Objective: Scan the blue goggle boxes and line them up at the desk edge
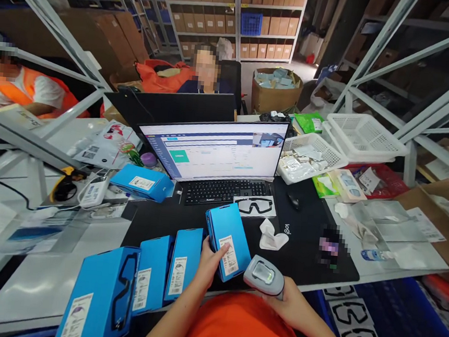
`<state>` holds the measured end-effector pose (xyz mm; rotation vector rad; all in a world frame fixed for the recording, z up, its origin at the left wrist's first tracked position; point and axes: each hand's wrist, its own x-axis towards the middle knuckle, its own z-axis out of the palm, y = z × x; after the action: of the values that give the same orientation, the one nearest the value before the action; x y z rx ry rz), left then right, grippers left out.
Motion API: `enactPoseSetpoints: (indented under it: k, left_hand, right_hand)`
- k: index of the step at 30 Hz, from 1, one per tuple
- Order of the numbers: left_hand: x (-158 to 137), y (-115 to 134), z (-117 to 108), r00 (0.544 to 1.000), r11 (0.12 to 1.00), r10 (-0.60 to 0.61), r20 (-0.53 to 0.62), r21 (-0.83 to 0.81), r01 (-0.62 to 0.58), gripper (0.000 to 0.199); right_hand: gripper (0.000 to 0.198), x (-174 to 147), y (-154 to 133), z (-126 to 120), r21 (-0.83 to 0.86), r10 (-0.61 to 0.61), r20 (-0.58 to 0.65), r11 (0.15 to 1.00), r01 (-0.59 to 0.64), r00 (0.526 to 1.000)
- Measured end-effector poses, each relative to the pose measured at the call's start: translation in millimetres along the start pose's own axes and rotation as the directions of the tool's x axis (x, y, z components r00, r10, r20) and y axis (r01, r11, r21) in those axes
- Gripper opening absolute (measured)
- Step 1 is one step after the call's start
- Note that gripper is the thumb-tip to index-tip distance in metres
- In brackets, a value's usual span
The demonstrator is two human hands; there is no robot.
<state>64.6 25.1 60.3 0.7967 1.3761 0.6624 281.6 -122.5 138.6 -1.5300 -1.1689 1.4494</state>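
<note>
The left hand [209, 261] grips a blue box [228, 239] from below, fingers curled round its lower left edge and the thumb pressed on the white label [229, 254] on its face. The box is tilted, raised just above the black mat [304, 249] at the near edge of the bench [41, 283], straight ahead of the keyboard [226, 190].

The right hand [291, 303] is closed round the handle of a grey scanner [264, 276], whose lit window faces up, its head just beside the box's lower right corner (touching or not, I cannot tell).

To the left of the held box stand three more blue boxes in a row [152, 277], upright and close against one another, each with a white label; the nearest and largest [99, 299] shows a goggle outline on its side. A further blue box [142, 182] lies flat to the left of the keyboard.

Behind the keyboard a monitor [212, 149] shows a light web page. In front of the keyboard lies a card with a goggle picture [255, 205], and near it a crumpled white cloth [272, 238]. A mouse [293, 200] sits on the mat to the right. Further right stand white baskets [363, 136], one holding small packets.

Across the bench a person [205, 75] sits behind the screens; another in an orange vest [22, 90] is at far left.
</note>
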Motion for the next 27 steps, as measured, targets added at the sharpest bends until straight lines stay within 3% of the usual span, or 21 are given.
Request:
enactPoseSetpoints:
  k: [3, 6, 9, 12, 13, 15, 16, 18, 19, 20, 21, 24, 27]
  left_hand:
    - [-13.6, -7.3, 1.3, 0.984, 0.99, -0.136, 0.113, -0.029, 0.14, 0.085]
    - [-18.6, -18.4, 3.1, 0.937, 0.959, -0.279, 0.212, 0.004, 0.284, 0.074]
    - [-10.3, -26.9, 0.9, 0.926, 0.949, -0.314, 0.209, 0.086, 0.303, 0.063]
    - [-0.3, -26.6, -6.1, 0.968, 0.954, -0.233, 0.087, 0.211, 0.211, 0.073]
    - [1.6, -23.5, -7.7, 0.986, 0.953, -0.163, 0.027, 0.263, 0.15, 0.082]
    - [4.8, -11.9, -5.1, 0.993, 0.894, 0.107, -0.039, 0.441, -0.079, 0.092]
    - [7.5, -3.1, 0.5, 0.962, 0.801, 0.272, -0.003, 0.555, -0.225, 0.089]
    - [18.1, 19.4, 21.8, 0.848, 0.507, 0.48, 0.225, 0.718, -0.477, 0.077]
    - [26.4, 32.0, 36.9, 0.805, 0.389, 0.477, 0.353, 0.736, -0.554, 0.072]
    - [36.3, 44.6, 53.7, 0.784, 0.336, 0.421, 0.456, 0.724, -0.602, 0.072]
    - [47.2, 56.5, 71.3, 0.771, 0.338, 0.369, 0.519, 0.698, -0.631, 0.073]
    - [78.2, 81.1, 116.1, 0.765, 0.402, 0.342, 0.545, 0.651, -0.644, 0.065]
    - [97.6, 87.2, 136.7, 0.789, 0.516, 0.332, 0.517, 0.601, -0.611, 0.058]
  right_hand:
    - [0.039, -0.8, 13.2, -4.9, 0.037, 0.035, -0.076, 0.999, -0.032, 0.997]
    - [0.043, -1.1, 27.0, -10.2, 0.106, 0.151, -0.138, 0.985, -0.137, 0.979]
    - [0.043, -0.7, 34.8, -14.1, 0.115, 0.211, -0.176, 0.975, -0.193, 0.961]
    - [0.037, -0.2, 32.4, -16.3, 0.118, 0.246, -0.184, 0.967, -0.227, 0.952]
    - [0.036, -0.3, 29.7, -16.8, 0.119, 0.257, -0.182, 0.964, -0.238, 0.949]
    - [0.036, -0.6, 23.3, -18.1, 0.11, 0.272, -0.174, 0.96, -0.256, 0.947]
    - [0.036, -0.8, 20.3, -18.9, 0.099, 0.278, -0.167, 0.959, -0.265, 0.946]
    - [0.036, -1.3, 16.5, -21.0, 0.069, 0.28, -0.161, 0.96, -0.272, 0.946]
    - [0.037, -1.4, 16.2, -22.2, 0.054, 0.273, -0.16, 0.962, -0.267, 0.949]
    - [0.038, -1.7, 16.9, -23.4, 0.039, 0.259, -0.158, 0.966, -0.256, 0.953]
    - [0.039, -2.1, 18.6, -24.7, 0.023, 0.238, -0.152, 0.971, -0.237, 0.959]
    - [0.052, -5.6, 25.0, -28.3, -0.007, 0.169, -0.103, 0.985, -0.17, 0.98]
    - [0.064, -13.8, 22.9, -29.8, 0.023, 0.154, -0.098, 0.988, -0.152, 0.983]
